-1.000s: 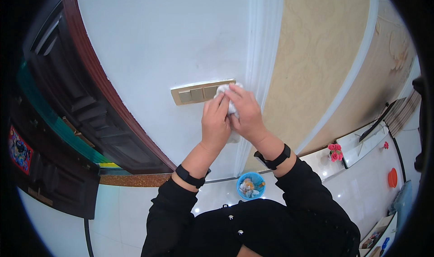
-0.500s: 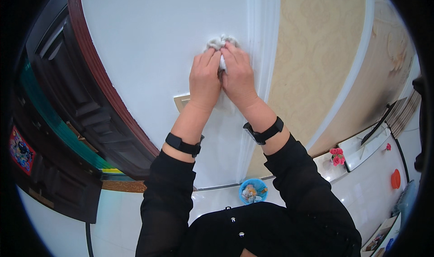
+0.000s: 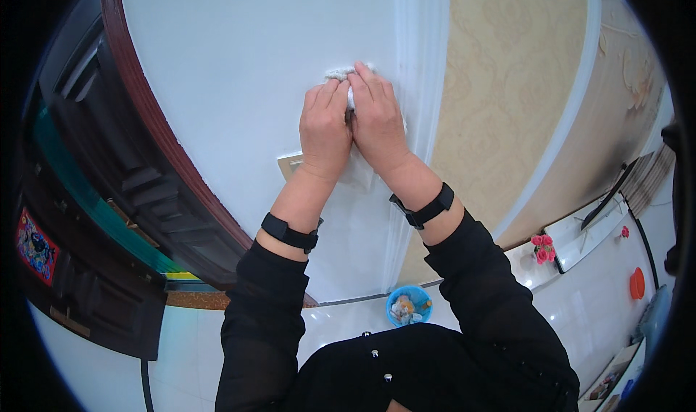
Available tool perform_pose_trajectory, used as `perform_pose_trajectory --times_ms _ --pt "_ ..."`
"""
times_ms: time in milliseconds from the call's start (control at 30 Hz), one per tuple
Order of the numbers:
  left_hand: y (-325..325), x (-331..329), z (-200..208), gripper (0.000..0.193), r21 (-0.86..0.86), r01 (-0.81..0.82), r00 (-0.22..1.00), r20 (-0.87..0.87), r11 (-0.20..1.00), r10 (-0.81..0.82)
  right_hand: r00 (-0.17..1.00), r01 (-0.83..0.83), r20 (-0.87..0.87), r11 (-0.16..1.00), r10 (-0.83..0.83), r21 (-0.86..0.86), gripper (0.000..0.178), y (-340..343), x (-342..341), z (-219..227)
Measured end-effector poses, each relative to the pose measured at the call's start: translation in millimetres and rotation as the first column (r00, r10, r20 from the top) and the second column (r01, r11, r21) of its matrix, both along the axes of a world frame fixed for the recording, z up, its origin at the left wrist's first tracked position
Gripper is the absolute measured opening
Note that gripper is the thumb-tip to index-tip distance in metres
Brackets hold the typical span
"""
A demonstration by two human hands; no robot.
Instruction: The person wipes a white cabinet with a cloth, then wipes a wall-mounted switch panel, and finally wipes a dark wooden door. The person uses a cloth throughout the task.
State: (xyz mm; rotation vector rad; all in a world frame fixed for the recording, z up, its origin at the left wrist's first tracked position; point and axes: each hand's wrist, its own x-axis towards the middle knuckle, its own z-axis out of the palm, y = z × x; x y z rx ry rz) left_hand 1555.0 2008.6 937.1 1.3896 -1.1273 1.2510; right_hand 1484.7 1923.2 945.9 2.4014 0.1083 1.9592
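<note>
Both my hands press side by side on a whitish cloth [image 3: 339,73] against the white wall [image 3: 239,64]. My left hand [image 3: 325,126] has its fingers closed over the cloth's left part. My right hand [image 3: 378,118] lies against it, fingers pointing up and gripping the right part. Most of the cloth is hidden beneath the fingers; a bunched edge shows above them and a bit between the hands. Just below and left of my left hand is a beige wall switch plate [image 3: 289,166], partly covered by my forearm.
A dark brown door [image 3: 116,136] with a reddish frame [image 3: 163,133] stands at left. White moulding [image 3: 420,71] and beige patterned wallpaper [image 3: 515,78] lie to the right. On the floor below stands a blue bin [image 3: 428,312] with litter. Pink flowers [image 3: 543,248] sit on a low cabinet.
My hands have slid slightly down and to the left on the wall, the cloth moving with them. Its bunched upper edge looks flatter now.
</note>
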Motion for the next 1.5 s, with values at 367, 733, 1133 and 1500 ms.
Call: perform_pose_trajectory --times_ms 367,733,1133,1500 --pt "-4 -1 2 0.04 -0.027 -0.004 1.0 -0.016 1.0 0.004 0.997 -0.077 0.018 0.997 0.078 -0.028 0.034 -3 1 12" --pt "-5 -12 -8 0.044 -0.063 0.043 0.991 -0.127 0.997 -0.051 0.995 -0.098 -0.032 0.993 0.096 -0.066 0.027 -3 -10 18" --pt "-17 -20 -1 0.045 -0.045 0.187 0.982 -0.024 0.981 -0.189 0.997 0.08 0.021 0.997 -0.081 0.02 0.022 -4 -31 12" --pt "-23 -24 -3 0.034 0.043 0.175 0.984 -0.051 0.984 -0.173 0.98 0.151 -0.147 0.981 -0.133 0.123 0.017 -8 -42 11"
